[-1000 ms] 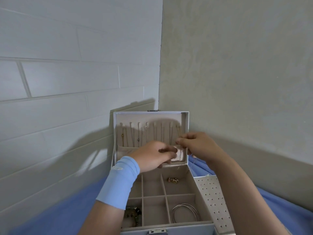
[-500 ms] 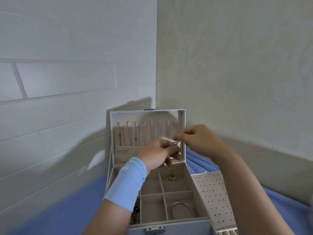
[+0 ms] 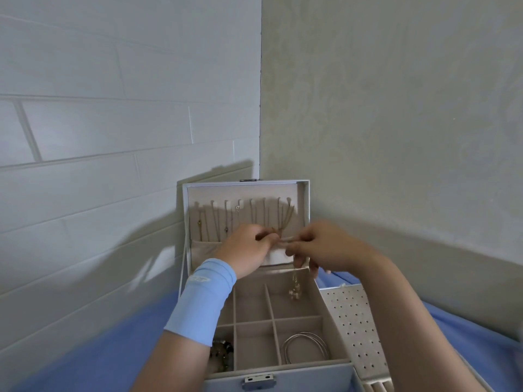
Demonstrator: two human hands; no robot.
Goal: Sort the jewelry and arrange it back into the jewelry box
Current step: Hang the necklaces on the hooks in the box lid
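**A gold necklace is held between both hands at the open lid**

The jewelry box [image 3: 311,369] is seen open on blue cloth, its lid [image 3: 243,193] upright. Hung chains [image 3: 215,219] are already ranged along the hooks, and silver bangles [image 3: 305,346] lie in the front right compartment. Since a second ago the hands have been brought lower and closer together, to the top edge of the lid pocket [image 3: 203,253]. The left hand [image 3: 246,250] is curled, its fingertips pinching the necklace [image 3: 295,278]. The right hand [image 3: 328,247] pinches it too, and the rest is let hang from its fingers. The charm cluster [image 3: 294,294], which seemed to lie in the back right compartment before, now dangles over it; whether it touches the floor cannot be told. The piece is judged lifted but not yet hooked or tucked away.
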